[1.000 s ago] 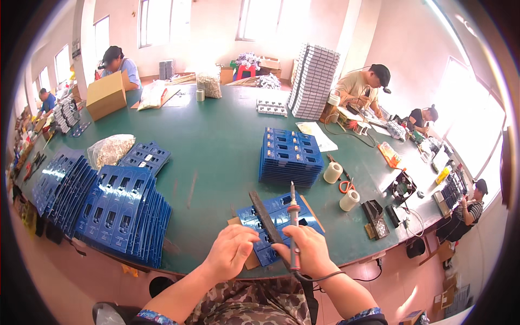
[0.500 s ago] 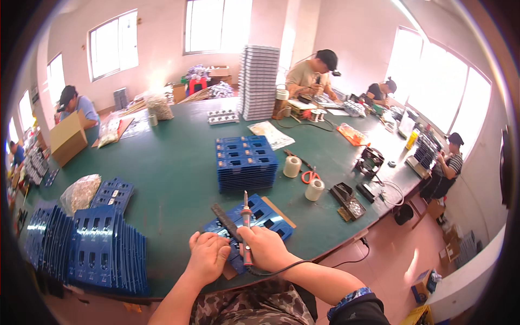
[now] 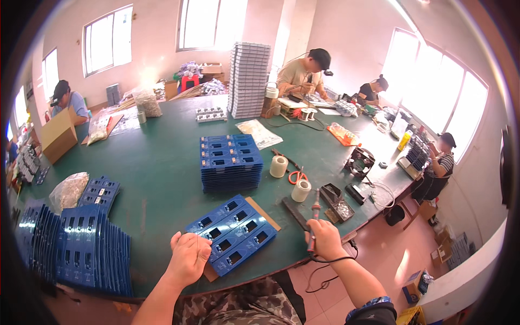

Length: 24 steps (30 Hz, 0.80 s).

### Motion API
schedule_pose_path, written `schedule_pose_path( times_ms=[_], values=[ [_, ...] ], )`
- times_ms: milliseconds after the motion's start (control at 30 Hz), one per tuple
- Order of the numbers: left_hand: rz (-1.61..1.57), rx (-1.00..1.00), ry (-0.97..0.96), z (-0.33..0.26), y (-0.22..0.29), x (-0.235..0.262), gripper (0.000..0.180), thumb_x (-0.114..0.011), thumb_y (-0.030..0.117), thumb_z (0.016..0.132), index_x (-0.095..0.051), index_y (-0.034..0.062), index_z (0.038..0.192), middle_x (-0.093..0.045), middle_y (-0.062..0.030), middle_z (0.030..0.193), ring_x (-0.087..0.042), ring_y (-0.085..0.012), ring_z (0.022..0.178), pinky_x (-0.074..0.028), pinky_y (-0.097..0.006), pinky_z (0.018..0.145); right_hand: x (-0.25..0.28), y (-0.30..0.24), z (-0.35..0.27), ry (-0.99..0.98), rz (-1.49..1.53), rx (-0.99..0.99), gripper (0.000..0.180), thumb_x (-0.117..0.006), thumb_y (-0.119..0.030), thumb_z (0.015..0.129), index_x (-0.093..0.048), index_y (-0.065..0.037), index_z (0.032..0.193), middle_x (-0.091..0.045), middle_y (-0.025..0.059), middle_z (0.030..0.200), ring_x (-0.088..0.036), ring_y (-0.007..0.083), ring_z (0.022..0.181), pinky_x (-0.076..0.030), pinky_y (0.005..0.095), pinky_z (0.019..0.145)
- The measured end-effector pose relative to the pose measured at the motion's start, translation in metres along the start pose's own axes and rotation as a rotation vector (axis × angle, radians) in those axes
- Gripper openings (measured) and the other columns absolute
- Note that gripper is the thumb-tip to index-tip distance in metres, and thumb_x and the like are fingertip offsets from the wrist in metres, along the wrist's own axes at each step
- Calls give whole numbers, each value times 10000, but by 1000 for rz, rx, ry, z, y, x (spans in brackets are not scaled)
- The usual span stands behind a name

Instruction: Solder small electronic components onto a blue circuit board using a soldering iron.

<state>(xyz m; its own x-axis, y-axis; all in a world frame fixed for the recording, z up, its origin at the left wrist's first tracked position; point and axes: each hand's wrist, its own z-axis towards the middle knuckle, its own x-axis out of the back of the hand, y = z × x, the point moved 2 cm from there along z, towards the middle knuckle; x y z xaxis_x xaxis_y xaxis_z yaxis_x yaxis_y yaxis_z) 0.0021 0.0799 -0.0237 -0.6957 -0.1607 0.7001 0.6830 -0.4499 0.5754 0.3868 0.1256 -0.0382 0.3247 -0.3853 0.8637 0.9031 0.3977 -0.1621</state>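
Note:
In front of me a blue circuit-board panel point(image 3: 236, 229) with rows of dark rectangular openings lies on a brown board point(image 3: 264, 212). My left hand point(image 3: 188, 259) is closed in a pinch at the panel's left edge; what its fingers hold is hidden. Off the panel's right side, my right hand point(image 3: 326, 241) grips a soldering iron point(image 3: 316, 212), its tip pointing up and its dark cord trailing under the wrist. A long dark bar point(image 3: 295, 213) runs out from the same hand, past the thumb; whether the fingers hold it too is unclear.
Behind the panel stands a stack of blue panels point(image 3: 230, 176); more stand on edge point(image 3: 92, 244) at left. Tape rolls point(image 3: 301, 190), orange-handled scissors point(image 3: 298, 176), a dark tray of small parts point(image 3: 337, 203) and a fan point(image 3: 359, 162) lie to the right. Co-workers sit around the table.
My right hand has carried the soldering iron and the dark bar rightward off the panel, uncovering it. My left hand has turned and its fingers have closed into a pinch.

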Motion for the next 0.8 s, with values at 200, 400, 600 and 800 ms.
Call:
schedule_pose_path(
  times_ms=[200, 400, 600, 800],
  values=[
    [-9, 9, -38, 2, 1, -2, 341, -437, 372, 1034, -623, 126, 887, -675, 2, 1022, -548, -220, 1076, -197, -505, 1080, 5, 7, -8, -15, -39, -18, 271, -709, -159, 797, -584, -92, 1028, -599, 116, 817, -606, 331, 804, -501, 433, 702],
    [-9, -39, -45, 5, 2, 3, 297, -452, 313, 1034, -626, 99, 924, -667, -41, 1038, -551, -257, 1094, -271, -472, 1066, 14, -24, 6, 112, 237, -29, 336, -784, -108, 753, -595, -77, 1029, -628, 108, 848, -620, 320, 805, -510, 402, 716],
    [-484, 432, 197, 22, -37, 24, 258, -484, 260, 1039, -606, 32, 1047, -623, -46, 888, -590, -117, 732, -498, -253, 675, -16, -38, 20, 53, 788, -175, 402, -766, -33, 786, -541, -66, 1118, -661, 79, 829, -679, 222, 747, -532, 307, 710],
    [-577, 745, 11, 32, -55, 17, 205, -505, 195, 1018, -603, 36, 1104, -592, -8, 763, -469, -37, 542, -388, -184, 486, -26, -44, 29, -56, 815, -225, 410, -744, -25, 808, -511, -64, 1143, -667, 69, 842, -657, 162, 760, -526, 294, 724]
  ],
)
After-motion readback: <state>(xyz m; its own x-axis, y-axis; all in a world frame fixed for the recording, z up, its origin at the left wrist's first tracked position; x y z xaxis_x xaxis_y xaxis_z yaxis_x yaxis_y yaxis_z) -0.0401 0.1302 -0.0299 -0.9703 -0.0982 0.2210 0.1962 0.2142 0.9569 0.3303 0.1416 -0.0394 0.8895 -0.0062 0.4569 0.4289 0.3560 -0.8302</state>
